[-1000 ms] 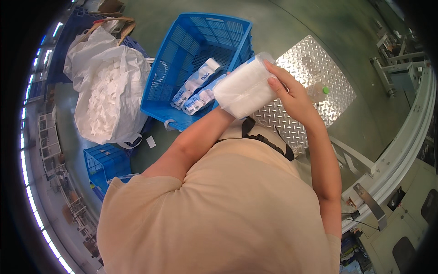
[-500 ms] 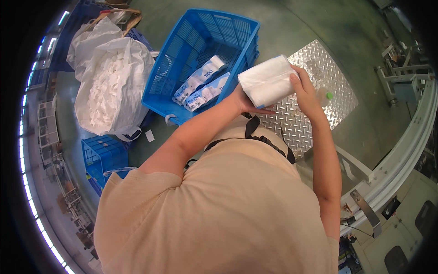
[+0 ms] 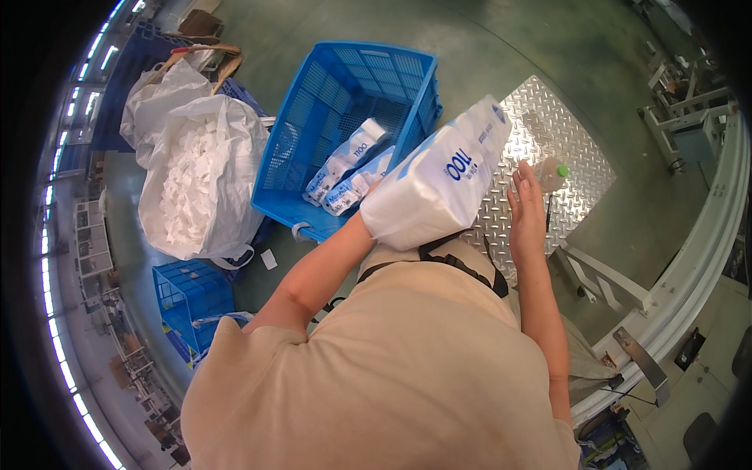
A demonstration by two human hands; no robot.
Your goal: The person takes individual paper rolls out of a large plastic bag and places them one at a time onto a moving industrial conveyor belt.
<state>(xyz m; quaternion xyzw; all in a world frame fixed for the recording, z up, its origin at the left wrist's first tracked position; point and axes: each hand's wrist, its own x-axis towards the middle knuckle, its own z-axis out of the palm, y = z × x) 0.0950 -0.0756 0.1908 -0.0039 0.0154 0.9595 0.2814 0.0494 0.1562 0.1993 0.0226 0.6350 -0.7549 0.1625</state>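
Observation:
A white plastic-wrapped pack of tissues (image 3: 427,200) with blue print is tilted in front of my body, its far end raised to the right. My left hand (image 3: 362,225) holds it from the left and underneath, and the pack hides most of its fingers. My right hand (image 3: 529,207) is apart from the pack, fingers stretched out and holding nothing, above a metal tread-plate platform (image 3: 580,192). Left of the pack stands a large blue crate (image 3: 274,168). Two similar tissue packs (image 3: 345,160) lie inside it.
A clear bottle with a green cap (image 3: 558,174) stands on the platform. At the left is a white sack (image 3: 235,141) full of white scraps, with a smaller blue crate (image 3: 192,294) nearer me. A pale metal rail (image 3: 689,290) curves along the right.
The tissue pack has turned, now showing its printed sides, and shifted left and nearer me. My right hand has let go of it and opened; my left hand still holds it.

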